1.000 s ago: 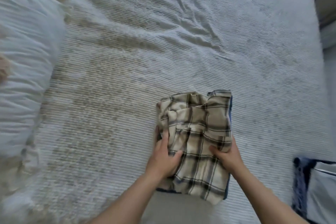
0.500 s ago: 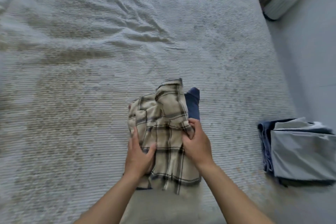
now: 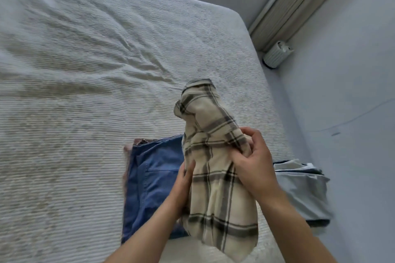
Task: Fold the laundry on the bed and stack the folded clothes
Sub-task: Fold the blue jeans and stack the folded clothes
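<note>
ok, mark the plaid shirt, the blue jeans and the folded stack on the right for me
plaid shirt (image 3: pixel 215 179): head view, on its cream front panel between the hands.
blue jeans (image 3: pixel 154 177): head view, on the denim beside the pocket seam.
folded stack (image 3: pixel 303 190): head view, on the grey top garment.

A cream plaid shirt (image 3: pixel 215 168), bunched and partly folded, is held up just right of the folded blue jeans (image 3: pixel 149 179) on the bed (image 3: pixel 85 70). Right of the jeans, a grey-and-navy folded stack (image 3: pixel 303 190) lies at the bed's edge.
</note>
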